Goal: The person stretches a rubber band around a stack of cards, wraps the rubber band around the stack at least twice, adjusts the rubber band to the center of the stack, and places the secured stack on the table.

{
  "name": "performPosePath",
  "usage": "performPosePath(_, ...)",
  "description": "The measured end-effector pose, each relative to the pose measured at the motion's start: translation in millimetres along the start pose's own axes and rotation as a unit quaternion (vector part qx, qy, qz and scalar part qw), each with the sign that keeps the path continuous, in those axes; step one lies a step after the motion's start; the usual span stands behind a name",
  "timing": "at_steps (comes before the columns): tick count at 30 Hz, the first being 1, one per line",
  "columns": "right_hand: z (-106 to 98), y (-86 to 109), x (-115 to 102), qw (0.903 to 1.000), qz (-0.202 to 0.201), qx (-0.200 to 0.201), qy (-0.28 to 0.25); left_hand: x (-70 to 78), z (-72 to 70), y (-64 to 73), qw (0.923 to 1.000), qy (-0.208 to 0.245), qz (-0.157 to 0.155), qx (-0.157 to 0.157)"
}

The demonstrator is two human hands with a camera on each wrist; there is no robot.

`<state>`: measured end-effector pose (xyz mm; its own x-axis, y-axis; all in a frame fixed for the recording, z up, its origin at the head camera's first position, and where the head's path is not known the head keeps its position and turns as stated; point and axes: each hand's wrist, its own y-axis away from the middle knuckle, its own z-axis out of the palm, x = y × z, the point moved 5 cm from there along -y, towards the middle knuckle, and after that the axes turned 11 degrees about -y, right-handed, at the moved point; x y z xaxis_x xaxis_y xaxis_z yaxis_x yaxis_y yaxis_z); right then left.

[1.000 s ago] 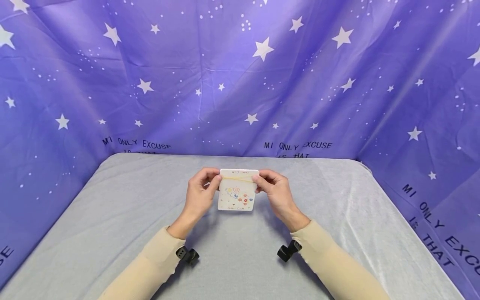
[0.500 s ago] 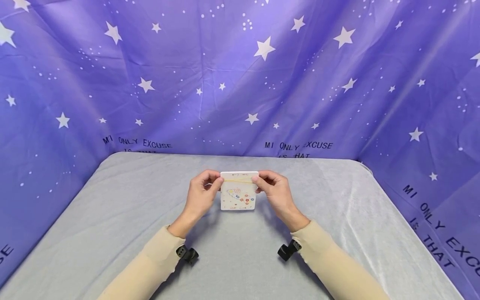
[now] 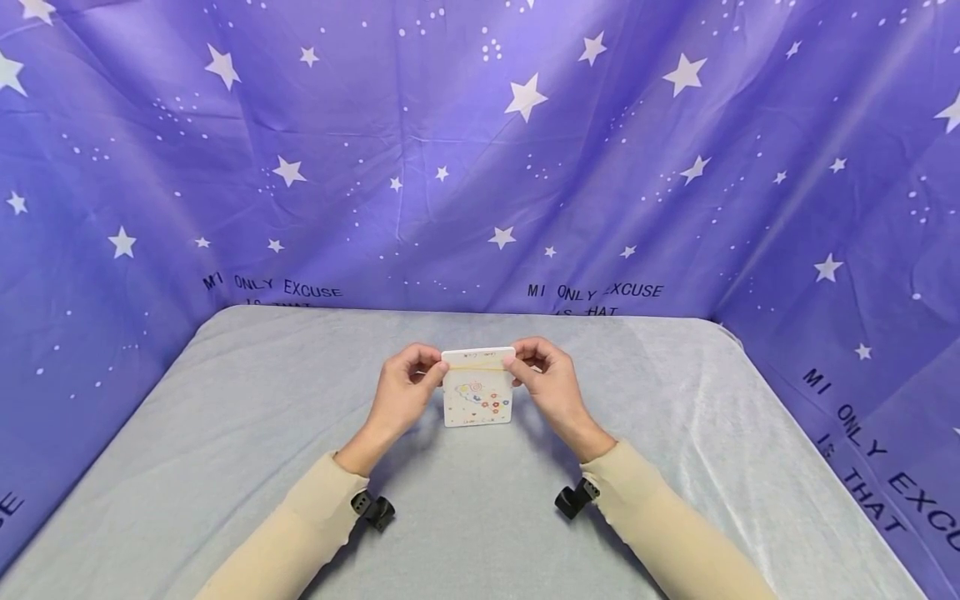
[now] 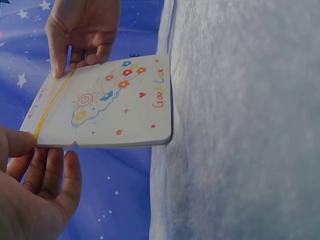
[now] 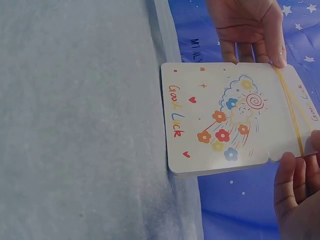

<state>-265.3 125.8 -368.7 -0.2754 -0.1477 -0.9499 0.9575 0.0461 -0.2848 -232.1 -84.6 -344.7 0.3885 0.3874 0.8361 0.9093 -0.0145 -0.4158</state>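
A thin stack of white cards point(image 3: 477, 398), printed with "Good Luck", flowers and a cloud, is held upright between both hands at the middle of the table. Small notches cut into its side edges, and a yellow rubber band point(image 4: 49, 107) loops round it near the top. My left hand point(image 3: 403, 385) pinches the left edge at the band, thumb in front and fingers behind. On the opposite edge my right hand point(image 3: 549, 385) pinches in the same way, its thumb at the band. The lower edge is close over the tabletop. The stack's back is hidden in the head view.
A grey velvety cloth point(image 3: 480, 533) covers the table. Behind and at both sides hangs a purple-blue curtain point(image 3: 450, 108) with white stars and lettering. Black wrist cameras point(image 3: 372, 509) sit at the cuffs of the beige sleeves.
Both hands still hold the card stack by its edges. The stack has dropped slightly and tilted a little, its left top corner now lower than the right.
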Motion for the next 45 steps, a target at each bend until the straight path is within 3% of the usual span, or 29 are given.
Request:
performPosePath(12, -2, -1.0, 2, 0.9999, 0.01, -0.006, 0.003, 0.9, -2.5, -1.5, 0.9994, -0.016, -0.002, -0.032)
performPosePath(18, 5, 5.0, -19, 0.9988, 0.016, -0.019, 0.043, -1.1, -1.9, -1.5, 0.9986, -0.025, -0.006, -0.046)
performPosePath(25, -2, -1.5, 9, 0.9931, 0.043, -0.051, 0.097, -2.4, -1.5, -1.0, 0.9974, -0.04, -0.009, -0.059)
performPosePath(36, -3, -2.3, 8, 0.9923, 0.058, -0.055, 0.095, -2.3, -1.8, -0.5, 0.9975, -0.044, -0.006, -0.055)
performPosePath(45, 8, 7.8, -24, 0.9946, 0.007, -0.059, 0.086, -1.8, -1.7, -0.8, 0.9983, -0.029, 0.007, -0.051)
